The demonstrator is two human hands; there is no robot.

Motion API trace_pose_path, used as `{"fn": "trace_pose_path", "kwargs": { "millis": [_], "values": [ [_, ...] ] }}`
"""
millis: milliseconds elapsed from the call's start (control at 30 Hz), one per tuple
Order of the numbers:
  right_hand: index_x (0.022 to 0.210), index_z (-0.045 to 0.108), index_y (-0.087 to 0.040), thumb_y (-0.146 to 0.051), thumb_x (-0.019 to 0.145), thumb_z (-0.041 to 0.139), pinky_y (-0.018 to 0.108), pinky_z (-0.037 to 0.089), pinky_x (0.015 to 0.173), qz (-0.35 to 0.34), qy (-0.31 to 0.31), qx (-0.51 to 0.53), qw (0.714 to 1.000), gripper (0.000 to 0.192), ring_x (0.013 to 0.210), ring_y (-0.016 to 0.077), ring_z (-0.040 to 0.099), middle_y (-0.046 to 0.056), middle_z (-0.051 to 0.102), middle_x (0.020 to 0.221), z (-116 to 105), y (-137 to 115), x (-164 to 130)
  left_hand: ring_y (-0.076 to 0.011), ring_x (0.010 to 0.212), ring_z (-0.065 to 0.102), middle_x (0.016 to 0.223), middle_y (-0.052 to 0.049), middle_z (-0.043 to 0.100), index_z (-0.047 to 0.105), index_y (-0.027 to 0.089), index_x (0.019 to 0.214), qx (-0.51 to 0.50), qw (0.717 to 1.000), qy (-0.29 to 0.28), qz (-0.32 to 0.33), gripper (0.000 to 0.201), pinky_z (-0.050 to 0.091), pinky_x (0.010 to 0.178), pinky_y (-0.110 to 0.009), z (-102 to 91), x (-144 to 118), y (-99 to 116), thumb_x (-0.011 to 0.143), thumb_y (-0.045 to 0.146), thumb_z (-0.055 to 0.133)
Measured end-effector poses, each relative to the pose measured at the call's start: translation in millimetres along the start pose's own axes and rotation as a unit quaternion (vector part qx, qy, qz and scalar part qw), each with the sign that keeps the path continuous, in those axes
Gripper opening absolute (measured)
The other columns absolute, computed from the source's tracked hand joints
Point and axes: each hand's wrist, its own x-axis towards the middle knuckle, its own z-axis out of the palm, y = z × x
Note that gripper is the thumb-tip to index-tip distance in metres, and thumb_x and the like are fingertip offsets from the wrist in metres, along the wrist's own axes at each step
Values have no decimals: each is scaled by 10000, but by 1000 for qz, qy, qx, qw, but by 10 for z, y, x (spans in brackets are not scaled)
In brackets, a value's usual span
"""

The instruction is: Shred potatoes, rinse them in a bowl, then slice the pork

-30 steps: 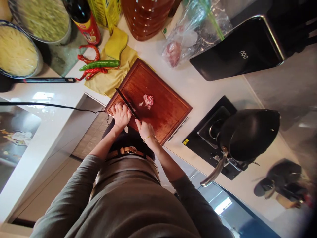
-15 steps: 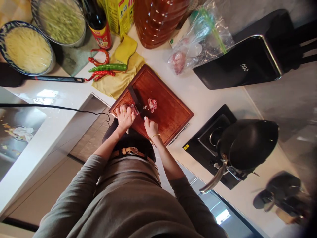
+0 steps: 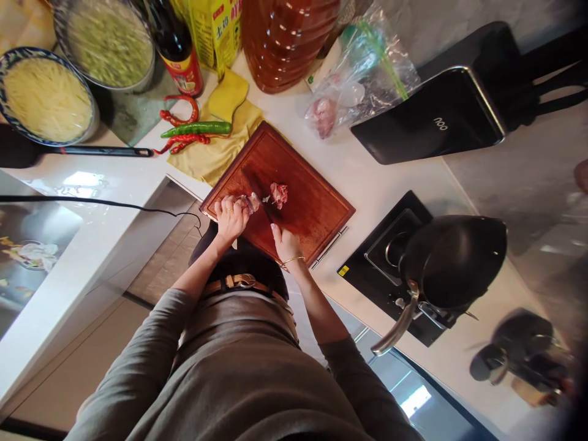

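On the brown wooden cutting board [image 3: 312, 214], my left hand [image 3: 230, 217] presses down on a piece of raw meat [image 3: 250, 202], its fingers curled over it. My right hand [image 3: 288, 244] is wrapped round the handle of a dark-bladed kitchen knife [image 3: 257, 190]. The blade lies across the board just right of the held meat; its handle is mostly hidden in my fist. Beyond the blade sits a small heap of cut meat [image 3: 278, 195].
Behind the board lie a green chili [image 3: 197, 129] and red chilies on a yellow cloth [image 3: 206, 162]. A soy sauce bottle [image 3: 177, 49] and bowls of shredded vegetables [image 3: 48, 101] stand farther left. To the right are a knife block [image 3: 427, 116] and a black wok [image 3: 459, 260] on the stove.
The knife has tilted, its blade now seen thinner, and my right hand has shifted slightly right and toward me. My left hand stays on the meat. The whole view has drifted a little.
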Motion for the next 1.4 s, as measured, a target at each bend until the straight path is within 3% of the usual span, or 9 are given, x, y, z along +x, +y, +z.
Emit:
{"fn": "trace_pose_path", "kwargs": {
  "millis": [267, 533, 633, 800, 900, 1133, 1400],
  "values": [
    [975, 673, -149, -535, 938, 198, 247, 376, 652, 26, -36, -43, 998, 613, 804, 208, 658, 137, 704, 859, 24, -74, 16, -306, 1186, 473, 1174, -131, 606, 618, 197, 1050, -2, 985, -81, 153, 311, 281, 990, -530, -164, 76, 55, 905, 328, 375],
    [964, 671, -134, -560, 925, 204, 255, 409, 676, 21, -24, -56, 998, 634, 813, 220, 665, 151, 701, 853, 63, -195, 150, -328, 1174, 491, 1035, -130, 674, 654, 193, 985, 7, 984, -71, 165, 282, 295, 980, -570, -142, 135, 88, 888, 289, 407],
    [991, 670, -137, -555, 925, 222, 258, 408, 677, 25, -28, -55, 998, 616, 820, 223, 665, 152, 704, 859, 56, -39, 61, -323, 1176, 492, 1103, -124, 657, 647, 203, 1016, 8, 984, -66, 166, 285, 293, 978, -570, -143, 128, 98, 888, 273, 403],
    [956, 687, -154, -481, 951, 234, 247, 394, 658, 50, -42, -9, 998, 559, 822, 210, 664, 136, 712, 868, 140, 448, -194, -319, 1180, 486, 1185, -113, 622, 616, 216, 1101, 6, 986, -56, 157, 316, 270, 983, -571, -117, 111, 108, 892, 274, 386],
    [916, 692, -144, -423, 970, 196, 234, 385, 659, 56, -22, 25, 998, 572, 807, 190, 663, 125, 714, 833, 191, 549, -262, -312, 1201, 464, 1224, -113, 596, 579, 223, 1165, -1, 986, -58, 156, 342, 244, 1002, -561, -129, 94, 91, 888, 303, 394],
    [957, 673, -161, -507, 940, 263, 239, 370, 622, 43, -35, -19, 998, 537, 787, 204, 661, 127, 711, 867, 126, 198, -217, -339, 1212, 427, 1284, -204, 504, 523, 124, 1198, 28, 994, -30, 105, 491, 223, 1014, -535, -252, 52, 1, 843, 453, 443],
    [953, 679, -155, -557, 925, 224, 252, 404, 670, 34, -45, -38, 998, 607, 813, 216, 667, 149, 704, 864, 97, -46, -97, -337, 1228, 402, 1291, -218, 481, 503, 107, 1179, 13, 993, -63, 96, 473, 221, 1016, -534, -191, 79, -8, 863, 437, 379]
  ]
}}
